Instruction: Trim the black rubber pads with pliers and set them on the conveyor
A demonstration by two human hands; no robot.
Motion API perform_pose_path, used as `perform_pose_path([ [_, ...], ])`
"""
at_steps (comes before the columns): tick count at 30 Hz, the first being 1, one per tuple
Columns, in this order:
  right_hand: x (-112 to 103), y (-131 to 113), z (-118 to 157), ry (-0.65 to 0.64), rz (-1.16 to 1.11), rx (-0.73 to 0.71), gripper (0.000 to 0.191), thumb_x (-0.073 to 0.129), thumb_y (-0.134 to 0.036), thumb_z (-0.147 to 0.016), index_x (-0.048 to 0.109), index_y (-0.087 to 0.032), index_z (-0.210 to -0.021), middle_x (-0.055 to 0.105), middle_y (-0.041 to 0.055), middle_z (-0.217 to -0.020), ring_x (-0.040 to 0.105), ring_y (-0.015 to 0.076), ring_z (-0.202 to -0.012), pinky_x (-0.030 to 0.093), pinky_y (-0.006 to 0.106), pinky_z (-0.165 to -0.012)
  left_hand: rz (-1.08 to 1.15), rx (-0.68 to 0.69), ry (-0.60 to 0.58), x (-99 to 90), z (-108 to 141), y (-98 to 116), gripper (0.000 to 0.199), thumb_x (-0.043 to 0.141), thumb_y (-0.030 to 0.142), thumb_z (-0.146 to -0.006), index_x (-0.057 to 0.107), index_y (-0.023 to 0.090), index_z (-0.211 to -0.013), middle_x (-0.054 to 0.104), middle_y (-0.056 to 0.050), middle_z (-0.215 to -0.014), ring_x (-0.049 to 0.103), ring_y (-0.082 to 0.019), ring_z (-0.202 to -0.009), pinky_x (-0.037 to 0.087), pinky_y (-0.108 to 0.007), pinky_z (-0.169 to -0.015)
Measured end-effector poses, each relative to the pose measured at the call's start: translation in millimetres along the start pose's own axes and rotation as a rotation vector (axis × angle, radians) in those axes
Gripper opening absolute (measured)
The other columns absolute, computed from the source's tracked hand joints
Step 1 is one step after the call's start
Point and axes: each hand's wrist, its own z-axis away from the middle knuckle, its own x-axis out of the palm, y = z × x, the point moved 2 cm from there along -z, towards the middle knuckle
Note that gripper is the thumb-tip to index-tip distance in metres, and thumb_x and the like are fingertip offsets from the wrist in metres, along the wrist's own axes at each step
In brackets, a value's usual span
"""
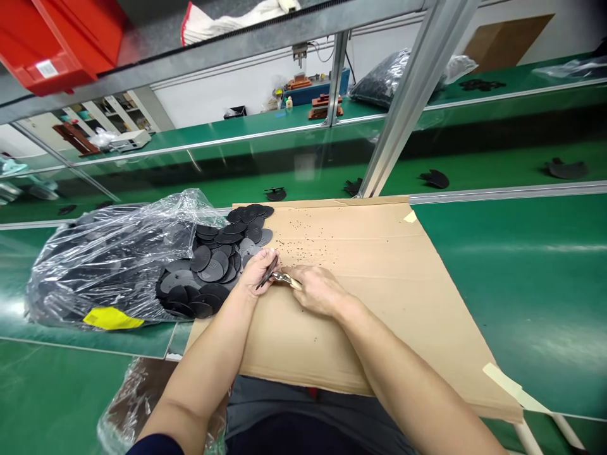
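Note:
My left hand (257,270) grips a black disc (268,273), held tilted on edge above the cardboard sheet (379,265). In my right hand (317,288) is a pair of pliers (284,278) with pale handles; their metal jaws meet the edge of the disc. Whether the jaws are closed on it is too small to tell. Just left of my left hand lies a loose heap of black discs (212,270), spilling from a clear plastic bag (118,253). Tiny dark bits (303,243) are scattered over the cardboard beyond my hands.
A conveyor with a green belt (313,167) runs behind the cardboard, carrying several black parts (434,179). A slanted metal post (412,95) rises at the cardboard's far edge. Overhead at the left, a red bin (61,47) and white gloves (232,22) rest on a shelf.

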Motion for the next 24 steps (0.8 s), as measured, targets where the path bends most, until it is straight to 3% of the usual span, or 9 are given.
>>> perform_pose_path([
  [7,-1,1,4,-0.014,-0.068,0.020,0.038,0.051,-0.010,-0.073,0.068,-0.029,-0.102,0.071,0.0002,-0.092,0.063,0.0182,-0.078,0.043,0.026,-0.068,-0.022,0.014,0.034,-0.7,-4,-6,0.050,0.087,0.043,-0.053,0.055,0.012,-0.077,0.050,0.003,-0.054,0.042,-0.006,-0.042,0.028,-0.016,-0.035],
  [10,-4,14,4,-0.021,-0.208,0.025,0.029,0.053,-0.017,-0.076,0.068,-0.027,-0.099,0.070,-0.0010,-0.090,0.062,0.0170,-0.075,0.043,0.025,-0.066,0.057,-0.004,0.045,1.6,-4,-5,0.050,0.086,0.043,-0.054,0.054,0.013,-0.077,0.051,0.004,-0.056,0.043,-0.005,-0.043,0.026,-0.015,-0.035],
  [12,-10,30,-5,0.021,-0.301,0.121,0.027,0.053,-0.024,-0.079,0.066,-0.025,-0.102,0.069,-0.0011,-0.085,0.060,0.0165,-0.070,0.043,0.025,-0.062,0.122,-0.023,0.048,3.2,-4,-4,0.050,0.085,0.045,-0.056,0.053,0.014,-0.080,0.050,0.004,-0.059,0.041,-0.004,-0.041,0.021,-0.014,-0.033],
  [15,-24,52,-38,0.195,-0.288,0.328,0.028,0.055,-0.028,-0.078,0.064,-0.021,-0.104,0.068,0.0004,-0.083,0.059,0.0166,-0.069,0.042,0.026,-0.061,0.165,-0.028,0.044,4.5,-4,-3,0.057,0.080,0.057,-0.056,0.055,0.016,-0.086,0.048,0.006,-0.058,0.036,-0.003,-0.037,0.020,-0.015,-0.032],
  [17,-29,54,-70,0.231,-0.213,0.340,0.027,0.058,-0.026,-0.076,0.063,-0.020,-0.102,0.067,0.0011,-0.087,0.059,0.0167,-0.074,0.042,0.026,-0.065,0.170,-0.020,0.019,5.1,-4,-3,0.063,0.079,0.062,-0.053,0.056,0.015,-0.088,0.047,0.006,-0.057,0.036,-0.003,-0.037,0.021,-0.015,-0.032],
  [21,-19,35,-135,0.076,-0.123,0.171,0.026,0.064,-0.024,-0.073,0.063,-0.021,-0.098,0.065,-0.0007,-0.088,0.057,0.0144,-0.074,0.042,0.024,-0.066,0.179,0.000,-0.064,4.7,-5,-3,0.062,0.087,0.050,-0.048,0.061,0.011,-0.088,0.054,0.003,-0.059,0.043,-0.004,-0.042,0.026,-0.015,-0.036],
  [24,-6,24,-163,0.007,-0.098,0.110,0.027,0.071,-0.022,-0.066,0.065,-0.022,-0.092,0.065,-0.0017,-0.084,0.056,0.0146,-0.076,0.042,0.024,-0.068,0.210,-0.016,-0.089,1.7,-5,-2,0.058,0.091,0.039,-0.047,0.063,0.010,-0.089,0.061,-0.003,-0.070,0.049,-0.004,-0.050,0.030,-0.014,-0.042],
])
